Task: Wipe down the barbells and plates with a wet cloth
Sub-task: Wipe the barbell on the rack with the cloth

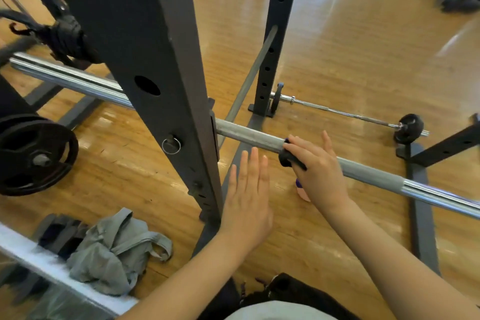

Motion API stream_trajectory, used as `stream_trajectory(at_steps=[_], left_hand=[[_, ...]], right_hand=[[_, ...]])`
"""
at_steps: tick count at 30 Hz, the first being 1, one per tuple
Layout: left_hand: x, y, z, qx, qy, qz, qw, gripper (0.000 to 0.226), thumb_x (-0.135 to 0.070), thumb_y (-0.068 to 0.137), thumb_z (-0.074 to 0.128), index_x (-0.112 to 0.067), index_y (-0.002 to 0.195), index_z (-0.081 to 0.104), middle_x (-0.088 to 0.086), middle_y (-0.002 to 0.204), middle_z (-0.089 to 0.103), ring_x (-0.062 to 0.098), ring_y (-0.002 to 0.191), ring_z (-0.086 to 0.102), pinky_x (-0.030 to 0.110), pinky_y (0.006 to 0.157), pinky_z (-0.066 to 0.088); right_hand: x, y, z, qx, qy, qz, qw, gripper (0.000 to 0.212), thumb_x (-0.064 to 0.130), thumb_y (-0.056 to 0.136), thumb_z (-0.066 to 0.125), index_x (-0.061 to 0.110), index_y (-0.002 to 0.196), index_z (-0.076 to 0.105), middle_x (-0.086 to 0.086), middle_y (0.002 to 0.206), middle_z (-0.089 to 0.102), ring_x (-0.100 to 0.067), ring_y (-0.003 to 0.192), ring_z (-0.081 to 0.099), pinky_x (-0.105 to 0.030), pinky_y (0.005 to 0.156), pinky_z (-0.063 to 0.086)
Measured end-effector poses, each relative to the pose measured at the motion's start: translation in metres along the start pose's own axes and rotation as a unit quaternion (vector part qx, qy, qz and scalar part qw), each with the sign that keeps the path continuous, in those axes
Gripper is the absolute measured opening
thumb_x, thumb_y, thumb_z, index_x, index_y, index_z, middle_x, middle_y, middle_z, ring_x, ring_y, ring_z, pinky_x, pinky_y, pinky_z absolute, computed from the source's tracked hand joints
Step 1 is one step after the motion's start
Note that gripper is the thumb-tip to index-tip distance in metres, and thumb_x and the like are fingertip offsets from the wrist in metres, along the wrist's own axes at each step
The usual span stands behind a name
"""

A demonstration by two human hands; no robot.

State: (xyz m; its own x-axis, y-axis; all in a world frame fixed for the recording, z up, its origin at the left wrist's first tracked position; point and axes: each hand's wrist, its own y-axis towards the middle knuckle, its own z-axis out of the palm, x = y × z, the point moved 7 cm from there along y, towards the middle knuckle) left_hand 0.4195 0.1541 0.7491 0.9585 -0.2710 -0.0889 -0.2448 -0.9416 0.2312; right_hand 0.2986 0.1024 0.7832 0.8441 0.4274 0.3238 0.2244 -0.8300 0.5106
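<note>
A long steel barbell runs from upper left to lower right through the dark rack. My right hand lies over the bar's grey knurled middle and grips a small dark cloth wrapped on the bar. My left hand hovers flat just below the bar, fingers straight, holding nothing. A black plate sits on a peg at the left. A second, thinner barbell with small black plates lies on the floor beyond.
The rack's thick upright stands close in front, left of my hands. A second upright and base rails sit beyond. A grey garment lies crumpled on the wooden floor at lower left. A small pink and purple object shows under my right wrist.
</note>
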Motion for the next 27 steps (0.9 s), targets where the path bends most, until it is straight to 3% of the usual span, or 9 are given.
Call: stream_trajectory(at_steps=[7,9,12,14,18,23,25,27], left_hand=[[0.006,0.041,-0.004,0.017,0.032,0.055,0.998,0.103,-0.020,0.061,0.075,0.003,0.143,0.017,0.022,0.150,0.029,0.036,0.139,0.026,0.046,0.111,0.016],[0.000,0.052,-0.006,0.035,0.036,0.070,0.996,0.101,-0.020,0.070,0.067,0.002,0.146,0.004,0.022,0.154,0.018,0.037,0.143,0.016,0.045,0.113,0.005],[-0.020,0.064,-0.002,0.058,0.042,0.124,0.990,0.088,-0.018,0.089,0.046,-0.002,0.139,-0.025,0.018,0.156,-0.015,0.033,0.143,-0.015,0.041,0.106,-0.021],[-0.026,0.072,0.000,0.074,0.047,0.126,0.988,0.086,-0.021,0.093,0.043,-0.002,0.138,-0.028,0.017,0.154,-0.023,0.032,0.142,-0.021,0.040,0.105,-0.025],[-0.032,0.088,0.002,0.077,0.047,0.141,0.986,0.087,-0.023,0.093,0.048,-0.003,0.146,-0.017,0.016,0.156,-0.019,0.030,0.143,-0.019,0.040,0.108,-0.019],[-0.082,0.093,0.003,0.048,0.047,0.221,0.973,0.085,-0.022,0.091,0.051,-0.006,0.149,-0.008,0.016,0.158,-0.008,0.031,0.145,-0.010,0.042,0.111,-0.013],[-0.105,0.094,0.008,0.032,0.054,0.280,0.958,0.080,-0.017,0.091,0.050,-0.007,0.150,-0.003,0.014,0.158,-0.001,0.030,0.146,-0.004,0.042,0.113,-0.008],[-0.118,0.098,0.010,0.002,0.065,0.314,0.947,0.075,-0.013,0.089,0.055,-0.007,0.150,0.013,0.015,0.156,0.016,0.030,0.145,0.012,0.044,0.115,0.007]], right_hand=[[-0.045,-0.049,-0.057,-0.060,-0.066,0.112,0.990,0.031,-0.009,0.069,0.075,0.000,0.098,0.071,-0.014,0.106,0.070,-0.031,0.091,0.069,-0.058,0.104,0.020],[-0.041,-0.046,-0.053,-0.081,-0.068,0.131,0.986,0.032,-0.013,0.064,0.077,-0.002,0.094,0.072,-0.015,0.101,0.071,-0.032,0.088,0.069,-0.059,0.103,0.022],[-0.010,-0.023,-0.029,-0.097,-0.063,0.098,0.988,0.029,-0.009,0.063,0.077,0.000,0.091,0.073,-0.015,0.097,0.071,-0.030,0.088,0.069,-0.061,0.099,0.032],[0.006,-0.007,-0.016,-0.088,-0.049,0.056,0.993,0.027,-0.007,0.065,0.074,0.000,0.092,0.073,-0.015,0.096,0.072,-0.028,0.089,0.070,-0.057,0.100,0.029],[-0.014,-0.027,-0.024,-0.044,-0.082,0.034,0.995,0.045,-0.009,0.060,0.081,0.002,0.102,0.070,-0.013,0.108,0.069,-0.026,0.100,0.067,-0.057,0.104,0.023],[-0.074,-0.084,-0.075,-0.077,-0.113,0.113,0.984,0.025,0.014,0.084,0.058,0.005,0.104,0.071,-0.009,0.112,0.068,-0.021,0.102,0.064,-0.044,0.114,0.018],[-0.087,-0.089,-0.089,-0.071,-0.098,0.145,0.982,0.026,0.011,0.080,0.063,0.004,0.104,0.071,-0.009,0.111,0.069,-0.022,0.101,0.065,-0.048,0.111,0.020],[-0.094,-0.091,-0.101,-0.073,-0.061,0.189,0.977,0.031,0.000,0.074,0.068,0.001,0.105,0.070,-0.012,0.110,0.069,-0.025,0.098,0.066,-0.051,0.107,0.022]])
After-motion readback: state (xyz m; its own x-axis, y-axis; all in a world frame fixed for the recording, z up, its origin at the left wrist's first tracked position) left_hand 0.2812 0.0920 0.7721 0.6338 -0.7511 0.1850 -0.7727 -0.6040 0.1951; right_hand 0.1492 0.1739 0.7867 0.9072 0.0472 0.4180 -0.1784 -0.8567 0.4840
